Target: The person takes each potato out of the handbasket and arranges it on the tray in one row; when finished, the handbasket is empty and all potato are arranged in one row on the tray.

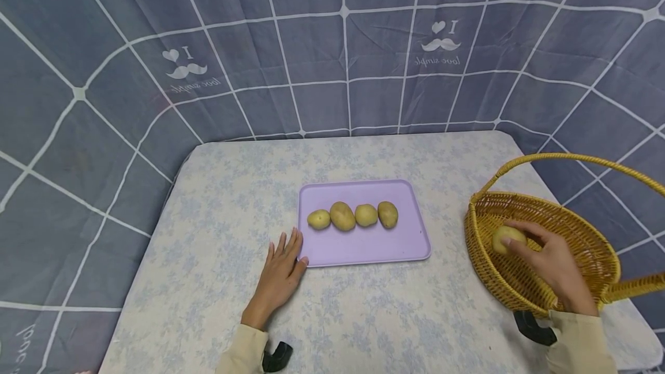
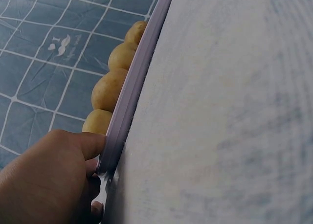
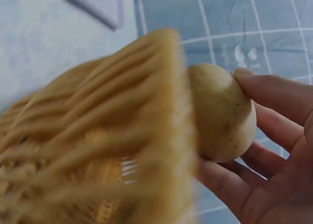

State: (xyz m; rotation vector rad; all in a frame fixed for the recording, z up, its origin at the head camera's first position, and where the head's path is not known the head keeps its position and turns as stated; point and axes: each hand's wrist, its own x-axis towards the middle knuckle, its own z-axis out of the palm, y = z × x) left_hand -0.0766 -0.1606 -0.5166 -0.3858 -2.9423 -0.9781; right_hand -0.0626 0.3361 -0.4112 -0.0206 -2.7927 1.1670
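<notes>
A lilac tray (image 1: 363, 250) lies on the table and bears several potatoes (image 1: 342, 216) in a row. My left hand (image 1: 279, 279) rests at its near left corner, fingers extended and touching the rim; in the left wrist view the thumb meets the tray's edge (image 2: 128, 94). At the right, my right hand (image 1: 556, 261) grips a potato (image 1: 501, 240) over the wicker basket (image 1: 576, 229). Seen from the right wrist, thumb and fingers close round this potato (image 3: 222, 114), while the blurred basket rim (image 3: 164, 111) hides part of its side.
The basket's tall arched handle (image 1: 571, 156) rises at the right, with a second handle part (image 1: 636, 288) near my right wrist. A pale floral cloth (image 1: 228, 189) covers the table. Grey-blue checked curtains (image 1: 312, 51) hang behind and at both sides.
</notes>
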